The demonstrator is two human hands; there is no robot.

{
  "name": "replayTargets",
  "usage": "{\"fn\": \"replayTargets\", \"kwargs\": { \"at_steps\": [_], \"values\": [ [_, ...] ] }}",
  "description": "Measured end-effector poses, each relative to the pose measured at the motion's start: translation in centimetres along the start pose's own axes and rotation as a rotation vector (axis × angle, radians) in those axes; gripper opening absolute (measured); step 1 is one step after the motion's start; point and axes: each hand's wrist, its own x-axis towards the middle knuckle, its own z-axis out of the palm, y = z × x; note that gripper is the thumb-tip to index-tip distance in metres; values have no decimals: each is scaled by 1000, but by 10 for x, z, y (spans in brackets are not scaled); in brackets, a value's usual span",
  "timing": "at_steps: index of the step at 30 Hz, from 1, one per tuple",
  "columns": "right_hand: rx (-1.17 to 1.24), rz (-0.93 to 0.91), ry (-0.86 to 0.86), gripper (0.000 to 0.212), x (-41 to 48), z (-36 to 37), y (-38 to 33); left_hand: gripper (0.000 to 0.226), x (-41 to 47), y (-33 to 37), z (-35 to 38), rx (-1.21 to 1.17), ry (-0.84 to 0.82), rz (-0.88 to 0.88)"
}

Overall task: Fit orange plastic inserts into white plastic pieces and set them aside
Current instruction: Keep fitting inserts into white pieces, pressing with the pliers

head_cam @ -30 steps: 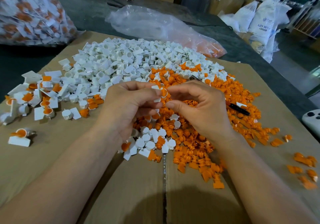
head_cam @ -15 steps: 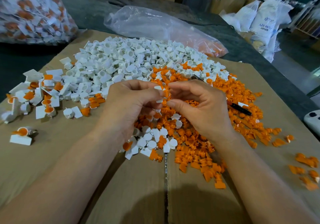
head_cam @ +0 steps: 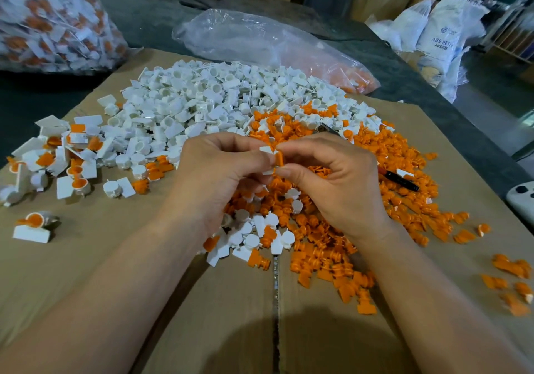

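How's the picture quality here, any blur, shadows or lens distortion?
Head view: soft even light; left hand, right hand and the white piece and orange insert they hold are sharp; a dim shadow lies on the cardboard at the bottom; the wide lens bends the edges; the far sacks look washed out.

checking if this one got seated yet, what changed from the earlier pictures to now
Almost nothing moved. The left hand still pinches the white piece and the right hand still holds the orange insert against it; nothing was let go or picked up. The insert shows a little more between the fingers now. The white pile, orange pile and black pen stayed put.
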Motion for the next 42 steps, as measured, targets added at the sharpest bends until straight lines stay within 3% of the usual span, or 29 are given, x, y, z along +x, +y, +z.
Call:
{"fn": "replayTargets", "kwargs": {
  "at_steps": [12, 30, 42],
  "values": [
    [30, 64, 50, 44, -1, 0, 0, 20, 0, 0, 0, -13, 14, 65],
    [5, 93, 6, 25, -1, 0, 2, 20, 1, 0, -2, 1, -8, 21],
    [-12, 108, -9, 33, -2, 2, 2, 16, 6, -1, -2, -126, 62, -62]
  ]
}}
